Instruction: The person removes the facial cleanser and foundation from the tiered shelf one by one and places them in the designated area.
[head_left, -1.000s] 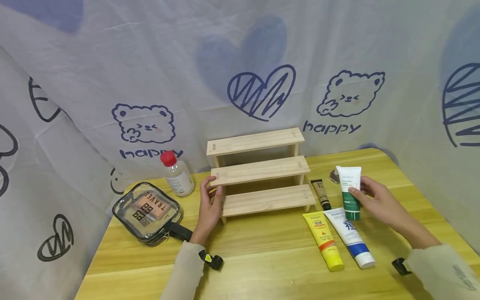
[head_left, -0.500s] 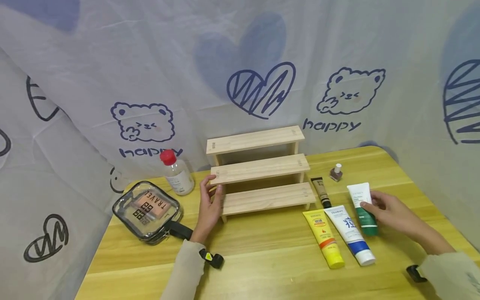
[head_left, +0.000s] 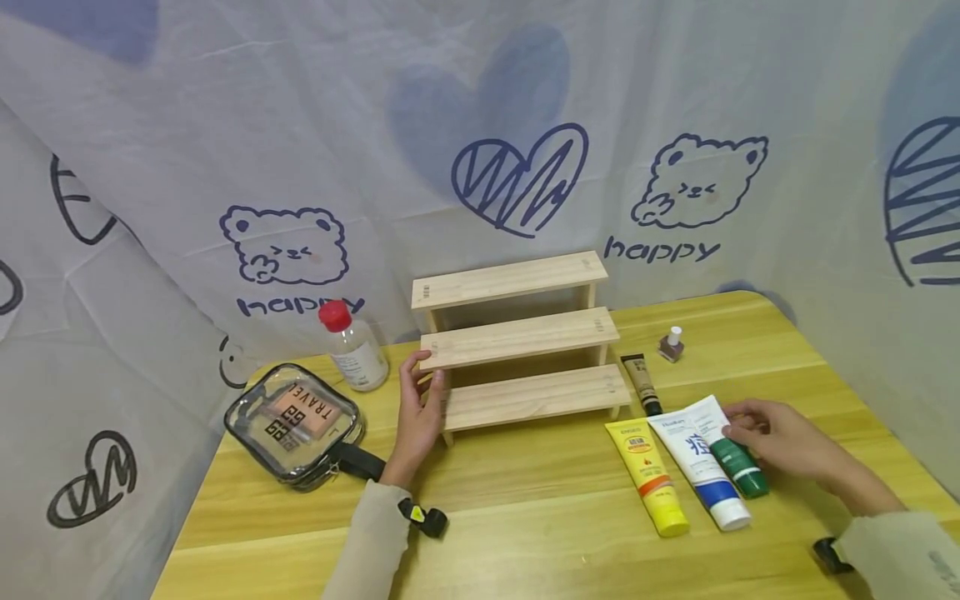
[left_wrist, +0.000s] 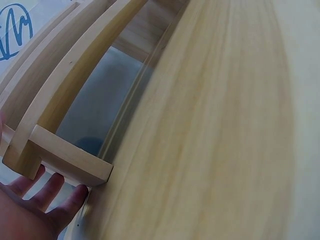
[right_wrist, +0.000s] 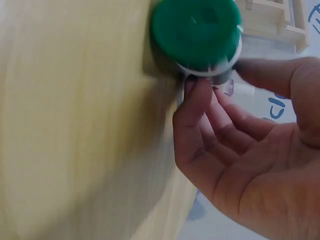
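Note:
My right hand (head_left: pixel 787 442) pinches the upper end of a white-and-green squeeze tube (head_left: pixel 738 468), low over the table at the right. In the right wrist view its round green cap (right_wrist: pixel 197 30) faces the camera, with thumb and fingers around the tube behind it. Close to its left lies a white tube with a blue band (head_left: pixel 697 458); a yellow tube (head_left: pixel 648 479) lies beyond that. My left hand (head_left: pixel 422 412) rests against the left end of a three-tier wooden stand (head_left: pixel 525 337). Its fingers (left_wrist: pixel 47 192) touch the stand's side piece in the left wrist view.
A small dark tube with a black cap (head_left: pixel 642 385) lies right of the stand, and a nail polish bottle (head_left: pixel 671 344) stands behind it. At the left are a clear travel pouch (head_left: pixel 300 425) and a red-capped bottle (head_left: pixel 356 354). A printed curtain (head_left: pixel 420 108) hangs behind the table.
My right hand has brought the green-and-white tube down and toward me, to beside the white-and-blue tube, uncovering the nail polish bottle. The left hand has stayed at the stand.

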